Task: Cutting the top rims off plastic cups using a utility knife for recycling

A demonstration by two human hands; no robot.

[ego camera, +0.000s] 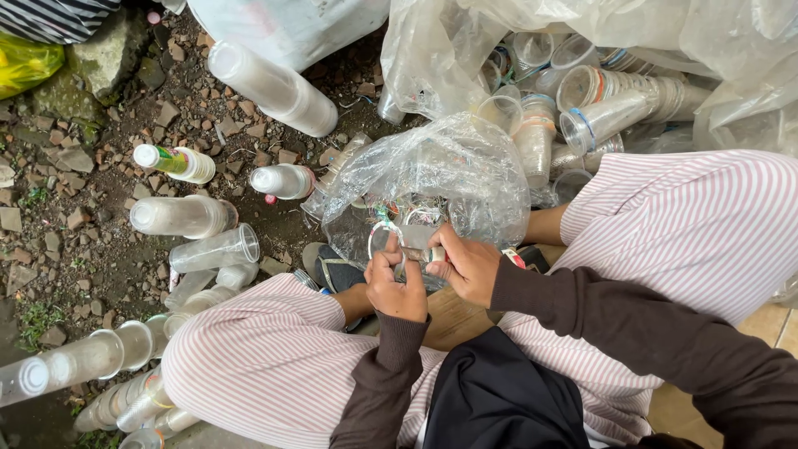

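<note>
Left hand [396,283] and right hand [467,264], knuckles up, side by side, both clenched on the near edge of a clear bag [432,179] above the knees. Left of the bag, stacked cups [218,249] lying on gravel [91,175].

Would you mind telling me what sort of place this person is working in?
Probably an outdoor spot for sorting plastic waste: bare stony ground, stacks of clear plastic cups spilling from big plastic sacks, and stacked cups on the dirt. Both hands hold a clear bag.
</note>
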